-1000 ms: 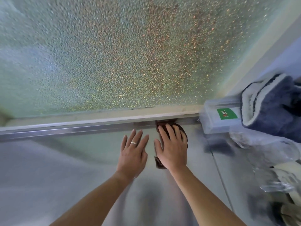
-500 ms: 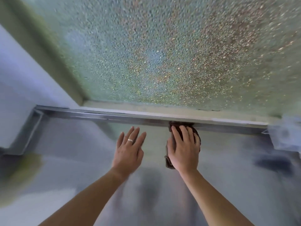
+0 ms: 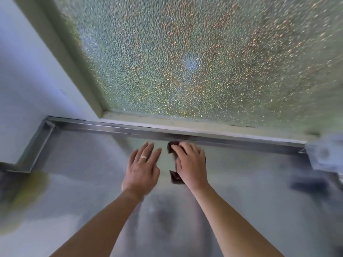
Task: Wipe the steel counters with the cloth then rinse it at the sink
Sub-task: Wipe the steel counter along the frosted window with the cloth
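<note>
Head view: wiping counter (image 3: pixel 241 191), right hand (image 3: pixel 192 165) flat on cloth (image 3: pixel 174 178), left hand (image 3: pixel 142 168) spread; next, likely sweeping leftward.

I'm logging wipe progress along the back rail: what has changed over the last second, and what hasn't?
The right hand has slid the dark cloth leftward along the steel counter beside the back rail, away from the clear box and toward the left corner. The left hand travelled with it. Unchanged: right hand flat on the cloth, left hand open on the counter.

A kitchen: steel counter (image 3: pixel 241 191) beneath a pebbled-glass window (image 3: pixel 185 62).
</note>
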The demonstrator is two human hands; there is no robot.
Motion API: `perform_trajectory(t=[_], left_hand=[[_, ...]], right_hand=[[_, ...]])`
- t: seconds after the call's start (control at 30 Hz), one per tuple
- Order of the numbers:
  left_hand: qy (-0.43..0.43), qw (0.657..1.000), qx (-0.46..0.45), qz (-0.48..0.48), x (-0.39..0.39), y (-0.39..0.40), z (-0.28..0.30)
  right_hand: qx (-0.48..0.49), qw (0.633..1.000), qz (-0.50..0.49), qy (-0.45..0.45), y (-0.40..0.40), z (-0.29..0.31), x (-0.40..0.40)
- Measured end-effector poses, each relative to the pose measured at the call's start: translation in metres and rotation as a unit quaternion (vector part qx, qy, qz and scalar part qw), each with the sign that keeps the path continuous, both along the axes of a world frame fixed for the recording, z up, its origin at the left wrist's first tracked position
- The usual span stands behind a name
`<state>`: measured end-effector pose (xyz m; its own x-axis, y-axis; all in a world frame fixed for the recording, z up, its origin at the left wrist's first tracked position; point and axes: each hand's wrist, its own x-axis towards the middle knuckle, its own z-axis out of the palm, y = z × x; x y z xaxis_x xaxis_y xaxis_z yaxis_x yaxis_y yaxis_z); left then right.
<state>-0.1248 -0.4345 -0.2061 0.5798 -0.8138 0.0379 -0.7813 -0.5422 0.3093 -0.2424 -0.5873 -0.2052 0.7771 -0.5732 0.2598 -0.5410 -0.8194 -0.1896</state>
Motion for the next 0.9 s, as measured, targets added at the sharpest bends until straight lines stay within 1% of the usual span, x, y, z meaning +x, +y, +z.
perform_trajectory(t=[0.1, 0.17, 0.23, 0.33, 0.37, 0.43, 0.47, 0.5, 0.57, 0.63, 0.67, 0.73, 0.8, 0.87, 0.9], left_hand=[[-0.001, 1.0, -0.006, 0.002, -0.002, -0.002, 0.002], [0.0, 1.0, -0.012, 0.004, -0.004, -0.003, 0.002], [-0.001, 1.0, -0.017, 0.003, -0.003, -0.004, 0.002], [-0.015, 1.0, -0.008, -0.001, -0.001, -0.004, 0.0], [-0.017, 1.0, -0.004, -0.001, 0.0, -0.004, 0.0], [-0.016, 1.0, -0.001, -0.002, 0.0, -0.004, 0.0], [-0.016, 1.0, -0.002, -0.002, 0.001, -0.003, -0.001], [-0.013, 1.0, -0.005, 0.002, 0.0, -0.002, -0.001], [-0.003, 1.0, -0.013, 0.009, -0.001, 0.0, -0.001], [0.006, 1.0, -0.013, 0.008, -0.003, 0.0, 0.0], [0.006, 1.0, -0.015, 0.009, -0.004, -0.001, 0.001], [0.003, 1.0, -0.02, 0.009, -0.004, -0.005, 0.003], [-0.003, 1.0, -0.018, 0.006, -0.001, -0.007, 0.002], [-0.011, 1.0, -0.012, 0.004, 0.0, -0.006, 0.0], [-0.014, 1.0, -0.008, 0.002, -0.001, -0.004, -0.001]], right_hand=[[-0.015, 0.988, -0.155, -0.013, -0.018, -0.004, -0.041], [-0.014, 0.982, -0.186, -0.013, -0.018, -0.007, -0.041], [-0.002, 0.987, -0.162, -0.014, -0.008, -0.006, -0.022], [0.022, 0.997, -0.066, -0.022, 0.013, -0.004, 0.015], [0.03, 0.998, -0.048, -0.026, 0.02, -0.004, 0.025], [0.033, 0.999, -0.018, -0.02, 0.019, -0.004, 0.033], [0.024, 1.0, 0.001, 0.001, 0.013, -0.004, 0.025], [0.012, 1.0, 0.004, 0.027, 0.004, -0.005, 0.009], [-0.01, 0.997, -0.055, 0.057, -0.022, -0.006, -0.033], [-0.015, 0.99, -0.136, 0.039, -0.037, -0.002, -0.065], [-0.007, 0.984, -0.174, 0.021, -0.036, -0.001, -0.069], [0.001, 0.978, -0.21, -0.014, -0.023, -0.002, -0.051], [0.014, 0.986, -0.166, -0.029, -0.004, -0.001, -0.015], [0.033, 0.995, -0.096, -0.024, 0.016, -0.004, 0.013], [0.042, 0.996, -0.079, -0.021, 0.022, -0.005, 0.02]])
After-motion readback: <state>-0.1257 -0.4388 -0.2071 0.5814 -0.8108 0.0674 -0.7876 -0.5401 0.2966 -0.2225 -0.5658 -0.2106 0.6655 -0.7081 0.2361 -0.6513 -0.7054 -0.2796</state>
